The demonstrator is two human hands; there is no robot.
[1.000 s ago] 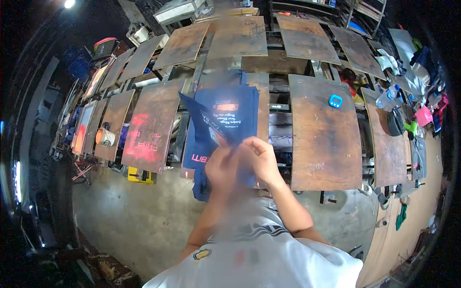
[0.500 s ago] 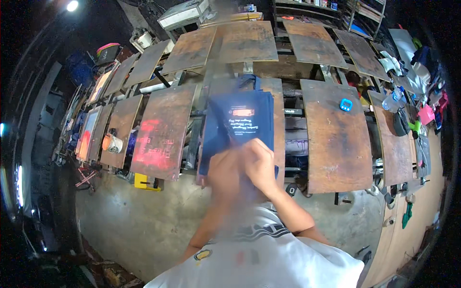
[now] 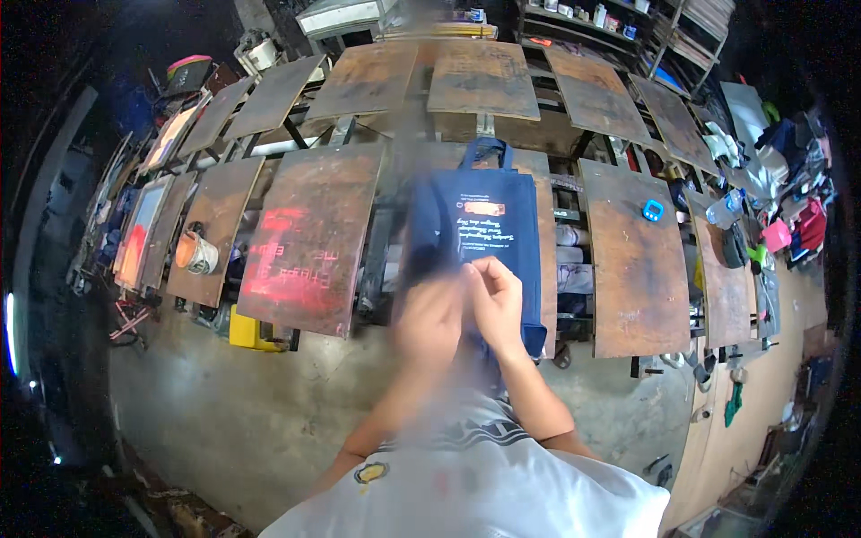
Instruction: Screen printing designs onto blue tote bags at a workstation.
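Observation:
A navy blue tote bag (image 3: 507, 224) with pale print and an orange-pink patch lies flat on a brown board (image 3: 543, 179), its handles pointing away from me. Over its left side stands a dark blue piece of fabric (image 3: 435, 224), blurred, right above my hands. My right hand (image 3: 498, 300) is over the bag's near part, its thumb and forefinger pinched together; what lies between them is hidden. Beside it on the left is my left hand (image 3: 429, 318), its fingers smeared. More navy fabric shows below, between my wrists.
Flat boards stand in two rows on metal frames, one board (image 3: 309, 242) with pink-red stains. A paint-smeared bucket (image 3: 197, 254) is at left. On the right are a blue timer (image 3: 652, 211), a plastic bottle (image 3: 725, 208) and a pink container (image 3: 776, 236). A yellow container (image 3: 251, 330) sits below.
The view has shifted, so the bag and boards sit farther right. Dark fabric on the left has lifted off the printed bag, showing more of its handles. Both hands stay close together.

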